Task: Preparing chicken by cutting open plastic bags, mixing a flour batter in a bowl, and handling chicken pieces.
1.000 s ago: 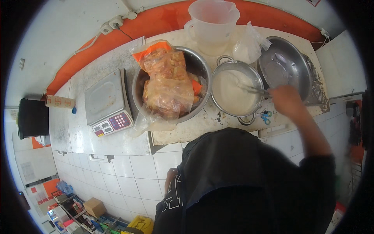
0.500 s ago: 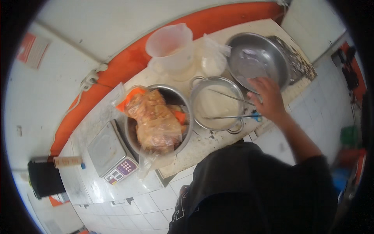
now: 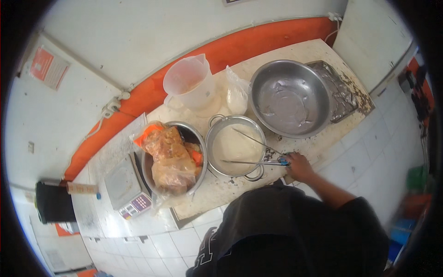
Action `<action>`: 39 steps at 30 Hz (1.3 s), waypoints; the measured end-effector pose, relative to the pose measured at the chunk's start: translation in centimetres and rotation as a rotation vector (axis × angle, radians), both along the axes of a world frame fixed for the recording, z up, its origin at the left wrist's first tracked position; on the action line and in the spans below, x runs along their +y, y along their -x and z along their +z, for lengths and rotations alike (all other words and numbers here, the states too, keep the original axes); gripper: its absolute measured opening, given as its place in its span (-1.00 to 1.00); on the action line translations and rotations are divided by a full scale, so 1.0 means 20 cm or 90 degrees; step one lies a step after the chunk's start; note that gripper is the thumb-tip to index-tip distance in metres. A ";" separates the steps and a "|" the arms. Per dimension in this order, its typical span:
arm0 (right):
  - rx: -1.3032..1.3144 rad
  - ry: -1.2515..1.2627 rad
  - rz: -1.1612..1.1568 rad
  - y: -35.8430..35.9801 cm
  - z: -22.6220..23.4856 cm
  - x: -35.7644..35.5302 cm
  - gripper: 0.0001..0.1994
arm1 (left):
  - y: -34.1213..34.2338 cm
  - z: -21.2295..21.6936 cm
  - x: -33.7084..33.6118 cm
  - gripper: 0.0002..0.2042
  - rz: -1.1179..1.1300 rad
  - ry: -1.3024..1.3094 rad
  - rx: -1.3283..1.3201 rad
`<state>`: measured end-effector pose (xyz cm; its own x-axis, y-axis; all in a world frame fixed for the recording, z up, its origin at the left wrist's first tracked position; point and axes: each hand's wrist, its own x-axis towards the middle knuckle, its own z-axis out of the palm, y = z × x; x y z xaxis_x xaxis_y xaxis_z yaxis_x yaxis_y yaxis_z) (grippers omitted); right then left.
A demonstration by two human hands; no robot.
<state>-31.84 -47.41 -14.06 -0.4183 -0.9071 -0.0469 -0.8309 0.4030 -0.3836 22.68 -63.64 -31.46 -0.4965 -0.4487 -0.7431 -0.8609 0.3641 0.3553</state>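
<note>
My right hand (image 3: pixel 299 167) reaches in from the right and closes its fingers around the joined, blue-marked end of a pair of metal tongs (image 3: pixel 251 162). The two long arms of the tongs are spread apart, their tips over a pale cream-coloured mixture (image 3: pixel 235 147). That mixture fills a two-handled metal pot (image 3: pixel 212 161). My left hand does not show. Left of the pot, a steel bowl (image 3: pixel 201 171) holds clear bags of seasoned, orange-brown food that looks like raw meat (image 3: pixel 170 157).
A wide steel basin (image 3: pixel 288 99) stands beyond the pot on a dark tray (image 3: pixel 339 92). A translucent measuring jug (image 3: pixel 189 83) and a tied bag of white stuff (image 3: pixel 237 99) stand at the back. A digital scale (image 3: pixel 124 184) sits left on the worn table (image 3: pixel 221 196).
My right hand has come down from beside the basin onto the end of the tongs, its fingers closing there. The view has shifted, and the basin shows more fully.
</note>
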 end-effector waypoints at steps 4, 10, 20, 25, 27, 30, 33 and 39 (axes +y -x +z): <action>-0.034 -0.058 0.071 0.11 -0.03 -0.01 -0.64 | 0.26 0.27 0.23 -0.65 0.087 -0.005 -0.034; -0.034 0.041 0.045 0.21 -0.19 0.04 -0.63 | 0.37 0.42 0.52 -0.65 0.258 0.043 -0.004; 0.000 0.024 0.119 0.28 -0.15 0.07 -0.61 | 0.82 1.35 -0.31 -0.58 0.227 0.794 0.291; 0.011 -0.049 0.049 0.21 -0.15 0.06 -0.65 | 0.89 1.47 -0.73 -0.40 0.149 0.905 0.166; 0.046 -0.065 -0.005 0.14 -0.12 0.05 -0.72 | 0.85 1.44 -0.90 -0.37 0.318 0.702 0.118; 0.041 -0.042 -0.076 0.01 -0.13 0.08 -0.77 | 0.65 1.25 -1.10 -0.39 0.419 0.480 0.188; 0.012 0.087 -0.137 -0.14 -0.20 0.20 -0.78 | 0.63 1.35 -1.11 -0.49 0.419 0.318 0.481; -0.375 0.083 -0.283 -0.52 -0.18 0.35 -0.81 | 0.77 1.73 -1.23 -0.79 0.404 -0.027 0.762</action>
<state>-21.53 -40.39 -17.72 -0.6853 -0.6721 -0.2805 -0.2430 0.5741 -0.7819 7.34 -88.14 3.14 -0.5606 -0.8277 -0.0239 -0.0332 -0.0064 0.9994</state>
